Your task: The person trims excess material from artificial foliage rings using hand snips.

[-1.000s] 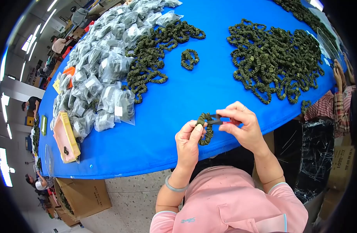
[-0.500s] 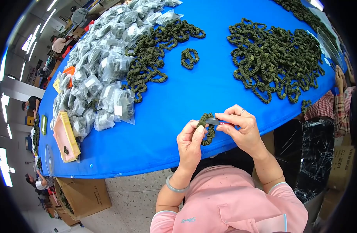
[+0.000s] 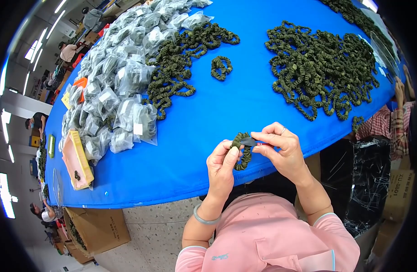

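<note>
My left hand (image 3: 223, 164) pinches a dark green ruched scrunchie (image 3: 243, 156) between thumb and fingers, just over the table's near edge. My right hand (image 3: 281, 147) is closed on a small pair of thread snips (image 3: 249, 142), whose dark pointed blades reach the scrunchie's upper part. A bit of red shows on the snips by my right fingertips; the rest of them is hidden in the hand. Farther out, a single scrunchie (image 3: 221, 68) lies apart on the blue cloth (image 3: 195, 122).
Large scrunchie heaps lie at the right (image 3: 322, 68) and centre-left (image 3: 172, 68). Clear bags of scrunchies (image 3: 131, 77) pile up at the left, near a yellow-and-pink tray (image 3: 79, 158). A co-worker's hand (image 3: 399, 93) is at the right edge. A cardboard box (image 3: 99, 229) stands below.
Almost nothing differs. Both hands keep their places, and the snips' blades have shifted very slightly against the scrunchie. At the right edge, the co-worker's hand has moved a little.
</note>
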Action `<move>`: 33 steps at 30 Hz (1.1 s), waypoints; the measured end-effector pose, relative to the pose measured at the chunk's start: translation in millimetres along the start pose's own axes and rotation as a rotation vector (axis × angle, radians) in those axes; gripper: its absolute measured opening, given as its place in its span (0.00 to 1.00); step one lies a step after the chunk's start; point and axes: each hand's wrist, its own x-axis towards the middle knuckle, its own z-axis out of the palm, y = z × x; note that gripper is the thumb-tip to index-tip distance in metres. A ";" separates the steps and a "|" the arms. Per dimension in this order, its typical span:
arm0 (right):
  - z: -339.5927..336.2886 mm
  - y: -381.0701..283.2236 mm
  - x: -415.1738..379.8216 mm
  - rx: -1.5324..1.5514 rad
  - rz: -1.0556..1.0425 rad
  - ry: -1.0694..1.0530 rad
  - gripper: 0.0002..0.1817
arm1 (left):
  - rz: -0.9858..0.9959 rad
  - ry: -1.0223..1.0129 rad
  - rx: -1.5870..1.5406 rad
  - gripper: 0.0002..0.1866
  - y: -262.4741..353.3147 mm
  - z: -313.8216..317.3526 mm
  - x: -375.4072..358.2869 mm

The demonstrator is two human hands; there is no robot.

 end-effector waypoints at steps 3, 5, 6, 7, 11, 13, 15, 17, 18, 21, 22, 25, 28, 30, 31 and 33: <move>0.6 1.6 -0.2 -0.012 -0.022 0.015 0.15 | -0.024 0.010 -0.009 0.08 2.0 1.2 -0.6; 0.9 3.1 -0.4 -0.010 -0.029 0.025 0.15 | -0.029 0.014 -0.016 0.08 1.7 2.0 -0.9; 1.1 3.9 -0.5 -0.009 -0.036 0.034 0.15 | -0.033 0.017 -0.023 0.08 1.5 2.6 -1.1; 1.4 4.5 -0.7 -0.007 -0.042 0.043 0.15 | -0.037 0.021 -0.031 0.08 1.3 2.9 -1.4; 1.6 3.1 -0.8 0.021 -0.031 0.047 0.15 | -0.013 0.009 -0.010 0.08 -0.4 2.2 -1.2; 1.7 2.1 -1.1 0.047 -0.013 0.044 0.16 | 0.016 -0.006 0.018 0.08 -1.3 1.5 -1.2; 1.3 2.0 -0.9 0.041 -0.012 0.043 0.16 | 0.025 -0.007 0.041 0.07 -1.9 1.8 -1.0; 1.3 2.0 -0.8 0.030 -0.010 0.041 0.16 | 0.043 -0.007 0.086 0.07 -2.3 2.0 -1.1; 1.2 2.0 -0.9 0.023 -0.009 0.040 0.16 | 0.052 -0.007 0.108 0.06 -2.7 2.3 -1.0; 1.9 3.0 -1.3 0.012 -0.015 0.040 0.16 | 0.089 -0.007 0.156 0.06 -3.4 3.6 -0.3; 2.1 3.3 -1.5 0.006 -0.019 0.040 0.15 | 0.108 -0.007 0.180 0.06 -3.4 4.1 -0.1; 1.9 0.0 1.4 0.075 0.031 0.057 0.15 | 0.111 -0.009 0.219 0.06 -0.7 6.3 -1.8; 0.9 -6.3 9.2 0.301 0.189 0.106 0.12 | 0.066 -0.014 0.266 0.08 4.0 8.7 -5.0; 0.2 -0.8 10.9 0.290 0.152 0.056 0.11 | 0.007 -0.057 0.221 0.08 5.4 7.7 -4.8; -0.4 3.6 11.8 0.280 0.113 0.003 0.10 | -0.049 -0.098 0.176 0.08 6.3 6.9 -4.0; -0.7 8.8 12.9 0.259 0.034 -0.107 0.08 | -0.161 -0.175 0.086 0.09 8.6 4.8 -2.8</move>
